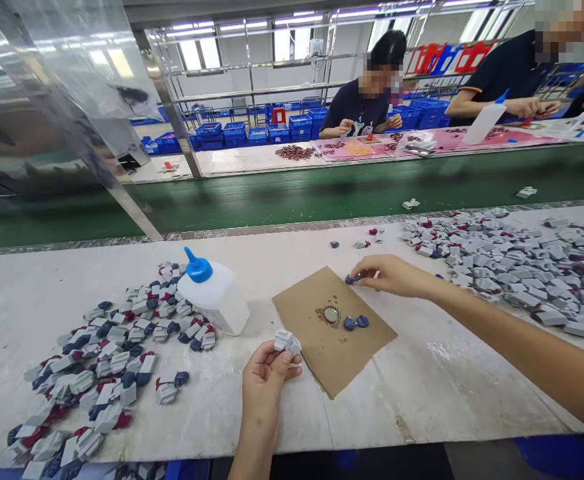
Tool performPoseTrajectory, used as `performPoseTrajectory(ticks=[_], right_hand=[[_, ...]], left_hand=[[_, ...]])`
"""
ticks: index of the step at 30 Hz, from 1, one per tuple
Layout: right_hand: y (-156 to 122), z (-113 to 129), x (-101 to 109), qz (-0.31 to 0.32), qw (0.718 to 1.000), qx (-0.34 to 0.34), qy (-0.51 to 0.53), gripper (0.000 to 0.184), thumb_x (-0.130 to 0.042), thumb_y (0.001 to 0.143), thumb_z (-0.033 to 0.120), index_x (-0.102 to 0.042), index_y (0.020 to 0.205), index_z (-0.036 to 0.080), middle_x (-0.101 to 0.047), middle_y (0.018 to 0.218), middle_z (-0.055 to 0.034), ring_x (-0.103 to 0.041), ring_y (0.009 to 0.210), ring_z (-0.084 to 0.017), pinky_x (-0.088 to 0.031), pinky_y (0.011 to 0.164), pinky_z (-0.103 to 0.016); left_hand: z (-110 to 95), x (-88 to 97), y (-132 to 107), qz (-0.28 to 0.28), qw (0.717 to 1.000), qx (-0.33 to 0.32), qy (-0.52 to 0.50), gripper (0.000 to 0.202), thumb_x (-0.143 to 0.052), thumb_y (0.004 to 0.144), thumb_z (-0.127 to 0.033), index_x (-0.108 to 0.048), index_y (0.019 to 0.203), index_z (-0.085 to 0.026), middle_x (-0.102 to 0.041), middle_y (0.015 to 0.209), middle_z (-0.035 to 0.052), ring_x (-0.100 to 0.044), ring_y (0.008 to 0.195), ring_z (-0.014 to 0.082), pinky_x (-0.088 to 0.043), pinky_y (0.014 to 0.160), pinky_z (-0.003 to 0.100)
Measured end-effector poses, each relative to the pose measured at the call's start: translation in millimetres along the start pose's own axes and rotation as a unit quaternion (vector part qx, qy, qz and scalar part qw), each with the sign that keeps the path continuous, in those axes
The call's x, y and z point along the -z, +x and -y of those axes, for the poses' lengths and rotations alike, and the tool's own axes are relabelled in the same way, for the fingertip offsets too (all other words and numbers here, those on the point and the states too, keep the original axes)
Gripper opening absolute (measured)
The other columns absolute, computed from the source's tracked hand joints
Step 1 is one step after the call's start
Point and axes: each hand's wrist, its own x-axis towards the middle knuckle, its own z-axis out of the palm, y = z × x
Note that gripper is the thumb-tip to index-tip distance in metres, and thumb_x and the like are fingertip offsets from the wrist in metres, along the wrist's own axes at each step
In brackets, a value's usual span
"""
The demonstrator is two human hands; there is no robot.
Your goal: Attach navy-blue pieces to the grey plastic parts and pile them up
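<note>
My left hand (269, 373) pinches a small light-grey plastic piece (287, 342) just off the left edge of a brown cardboard square (332, 373). At the board's upper right, my right hand (385, 275) has its fingertips closed on a small dark-blue piece (352, 279). On the cardboard sits a round cap (331, 315) with a jagged rim and pale contents. Two more dark-blue pieces (356, 323) lie to its right. A white squeeze bottle (217, 297) with a blue nozzle stands to the left.
Grey pieces with blue and red parts form a pile (102, 373) at left. Another pile (532, 273), mostly grey, spreads at right. Beyond the table runs a green conveyor belt (272, 197) carrying a few pieces. Co-workers (367, 100) sit across it, near blue bins (235, 131).
</note>
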Motion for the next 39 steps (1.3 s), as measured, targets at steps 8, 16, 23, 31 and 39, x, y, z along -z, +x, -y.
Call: performPoseTrajectory(ticks=[8,16,23,31,39], right_hand=[[-26,64,-39,-0.062,0.992,0.106,0.010,0.023,-0.042,0.081,0.018,-0.061,0.094,0.021,-0.067,0.077,-0.0028,-0.060,0.062,-0.015,-0.043,0.055,-0.025],[-23,57,-60,-0.142,0.976,0.158,-0.037,0.027,-0.037,0.085,0.017,-0.055,0.105,0.018,-0.061,0.087,-0.0066,-0.057,0.073,-0.016,-0.045,0.060,-0.027],[-25,50,-63,-0.147,0.968,0.186,-0.085,0.027,-0.038,0.087,0.018,-0.062,0.098,0.020,-0.066,0.088,-0.0063,-0.060,0.080,-0.019,-0.047,0.064,-0.030],[-46,81,-43,-0.195,0.967,0.127,0.101,0.024,-0.048,0.083,0.026,-0.063,0.102,0.022,-0.067,0.082,-0.0049,-0.058,0.066,-0.015,-0.047,0.056,-0.027],[-72,126,-27,-0.154,0.945,0.092,0.274,0.016,-0.057,0.078,0.033,-0.063,0.086,0.021,-0.061,0.068,-0.0019,-0.053,0.057,-0.012,-0.042,0.047,-0.024]], left_hand=[[0,3.8,1,0.025,1.000,0.008,0.005,0.020,-0.074,0.057,-0.024,-0.066,0.073,-0.014,-0.067,0.067,0.0026,-0.063,0.060,0.0126,-0.050,0.051,0.019],[0,6.4,1,0.035,0.999,0.014,-0.007,0.019,-0.074,0.059,-0.027,-0.067,0.073,-0.016,-0.068,0.068,0.0011,-0.063,0.060,0.0109,-0.051,0.053,0.018],[-2,-0.7,-4,0.001,1.000,0.003,-0.026,0.020,-0.075,0.056,-0.025,-0.066,0.071,-0.014,-0.067,0.064,0.0013,-0.062,0.057,0.0108,-0.050,0.050,0.018],[-3,-9.4,-17,0.000,1.000,0.016,-0.014,0.019,-0.074,0.056,-0.020,-0.067,0.072,-0.014,-0.068,0.066,0.0026,-0.063,0.062,0.0118,-0.049,0.052,0.017],[-9,-17.5,-30,0.034,0.999,0.014,-0.029,0.019,-0.076,0.054,-0.022,-0.066,0.069,-0.016,-0.068,0.065,0.0015,-0.063,0.060,0.0112,-0.048,0.051,0.016]])
